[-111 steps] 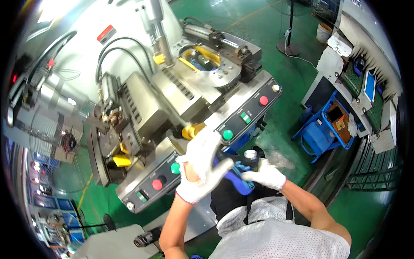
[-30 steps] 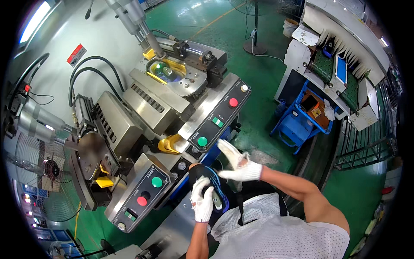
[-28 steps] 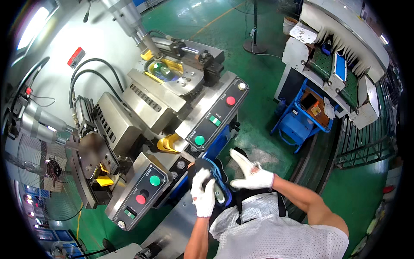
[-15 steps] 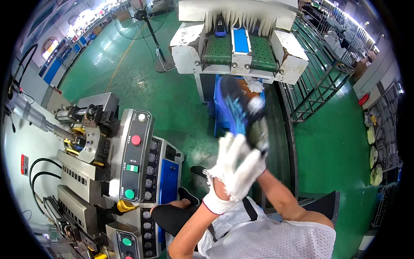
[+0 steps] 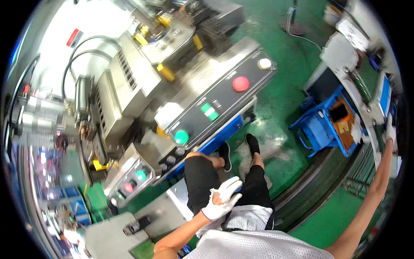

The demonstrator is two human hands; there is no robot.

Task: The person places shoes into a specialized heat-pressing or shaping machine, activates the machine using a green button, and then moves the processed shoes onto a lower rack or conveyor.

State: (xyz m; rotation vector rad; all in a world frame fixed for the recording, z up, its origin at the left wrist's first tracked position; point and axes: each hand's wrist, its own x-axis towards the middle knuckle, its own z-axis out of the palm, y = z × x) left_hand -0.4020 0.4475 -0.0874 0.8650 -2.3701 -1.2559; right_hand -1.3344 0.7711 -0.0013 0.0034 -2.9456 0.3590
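Note:
My left hand (image 5: 222, 199), in a white knit glove with a ragged edge, is held over my lap. Its fingers stretch out with the thumb apart, and it holds nothing I can make out. Far to the right my right arm reaches out to the near end of a conveyor (image 5: 364, 110). The gloved right hand (image 5: 390, 133) is there beside the green belt, small and smeared near the picture's rim. Its fingers, and whatever may be in them, cannot be made out. A dark blue shoe (image 5: 373, 64) sits farther back on the belt.
A steel machine with a button panel (image 5: 211, 108) fills the left and middle, hoses behind it. Under the conveyor stands a blue stool (image 5: 321, 129) with a brown top and small items on it. A fan base (image 5: 295, 26) stands on the green floor.
My view has swung left toward the machine. Both hands were together around a blurred blue and black shoe; now they are apart, the right stretched to the conveyor, the left empty over my lap.

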